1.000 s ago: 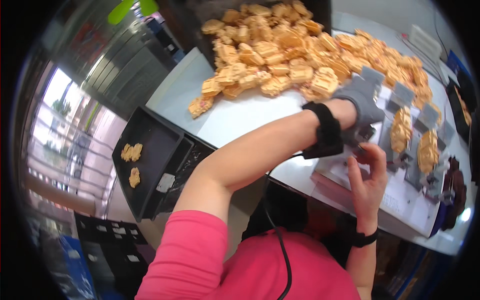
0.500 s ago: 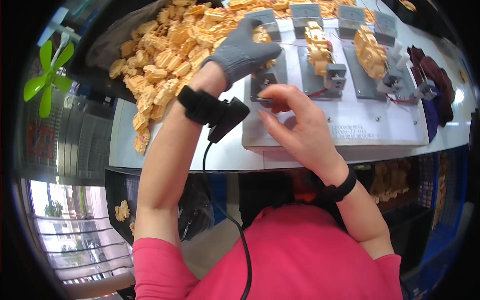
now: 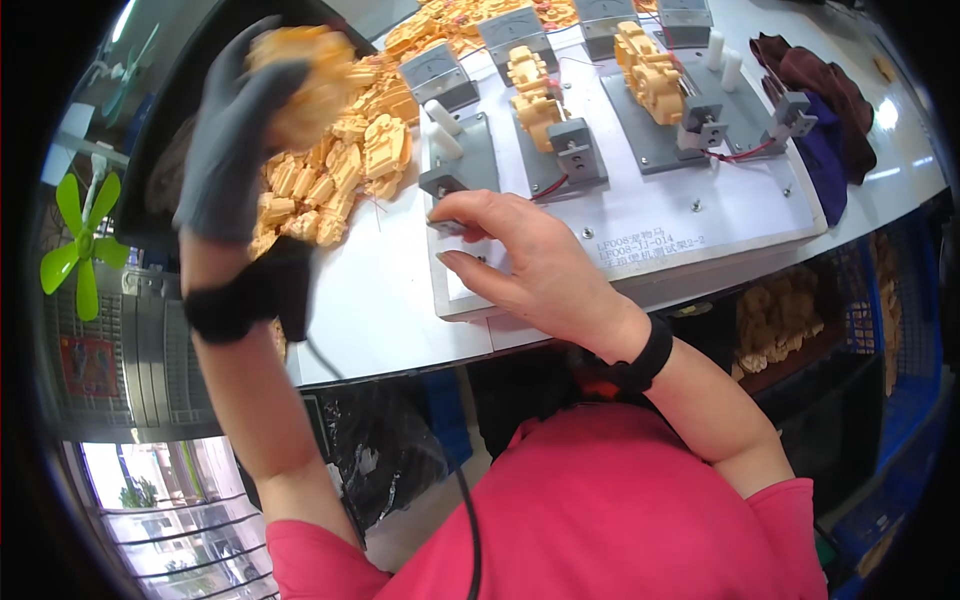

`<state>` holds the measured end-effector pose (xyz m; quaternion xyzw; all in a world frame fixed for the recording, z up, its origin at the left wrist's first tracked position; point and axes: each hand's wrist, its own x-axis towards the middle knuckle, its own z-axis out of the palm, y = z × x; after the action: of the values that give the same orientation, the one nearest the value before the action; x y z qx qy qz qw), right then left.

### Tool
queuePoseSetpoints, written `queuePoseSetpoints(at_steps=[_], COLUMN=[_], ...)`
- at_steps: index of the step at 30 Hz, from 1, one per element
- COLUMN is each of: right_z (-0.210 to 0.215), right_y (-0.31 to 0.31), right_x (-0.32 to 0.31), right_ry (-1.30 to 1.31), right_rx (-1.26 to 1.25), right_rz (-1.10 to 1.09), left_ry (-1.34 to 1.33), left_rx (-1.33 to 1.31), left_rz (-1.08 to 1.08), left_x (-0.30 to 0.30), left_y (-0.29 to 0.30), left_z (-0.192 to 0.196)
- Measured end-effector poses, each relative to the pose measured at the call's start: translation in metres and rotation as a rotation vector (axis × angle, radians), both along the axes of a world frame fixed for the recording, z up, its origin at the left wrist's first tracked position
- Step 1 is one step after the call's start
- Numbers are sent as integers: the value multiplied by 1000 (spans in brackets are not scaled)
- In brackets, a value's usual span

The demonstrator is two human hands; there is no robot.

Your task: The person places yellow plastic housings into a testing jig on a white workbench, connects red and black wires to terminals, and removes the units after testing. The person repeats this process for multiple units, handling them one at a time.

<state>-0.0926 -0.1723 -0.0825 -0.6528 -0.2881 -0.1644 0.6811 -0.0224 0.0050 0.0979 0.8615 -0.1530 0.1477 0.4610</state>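
Observation:
My left hand [image 3: 225, 150], in a grey knitted glove, is closed round a yellow-orange plastic casing [image 3: 308, 85]. Motion blurs both, above a heap of similar plastic casings [image 3: 330, 190]. My bare right hand [image 3: 545, 265] is at the front of the leftmost grey test fixture [image 3: 475, 160], its index finger and thumb curled about a small grey metal block [image 3: 449, 228]. Two white pegs [image 3: 442, 130] stand on this fixture with no casing on them. Casings sit on the middle fixture [image 3: 590, 165] and on the right one [image 3: 640, 125].
Behind the fixtures stand several grey panel meters [image 3: 440, 78]. The fixtures share a white base board [image 3: 640, 235]. Dark cloths [image 3: 835, 125] lie at its right end. A black cable [image 3: 468, 520] hangs from my left wrist device. A green fan [image 3: 83, 245] is at far left.
My left hand has moved left from the leftmost fixture, taking a casing off it. My right hand stays at that fixture's metal block. The whole view has shifted.

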Motion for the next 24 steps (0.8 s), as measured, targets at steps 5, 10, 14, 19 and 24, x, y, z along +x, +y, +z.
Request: queuePoseSetpoints(at_steps=[5,10,14,19,24], right_z=[-7,-7,-7,0,21], right_y=[3,11,3,-2,-44], right_x=[-2,-4,-3,-9,-28], right_ry=[-52,-85,-37,-86,-66], right_rx=[-43,-40,-113,-158,-326], right_rz=[-114,-125,-137,-148,-322], left_ry=[-9,57,323,57,87], left_rx=[118,-240,-641,-214,-72], left_rz=[451,1290,1405,997,465], left_x=[-59,-274,-323,-252,-113], left_y=[189,469,529,454,148], left_z=[-39,-148,-189,-188,-141])
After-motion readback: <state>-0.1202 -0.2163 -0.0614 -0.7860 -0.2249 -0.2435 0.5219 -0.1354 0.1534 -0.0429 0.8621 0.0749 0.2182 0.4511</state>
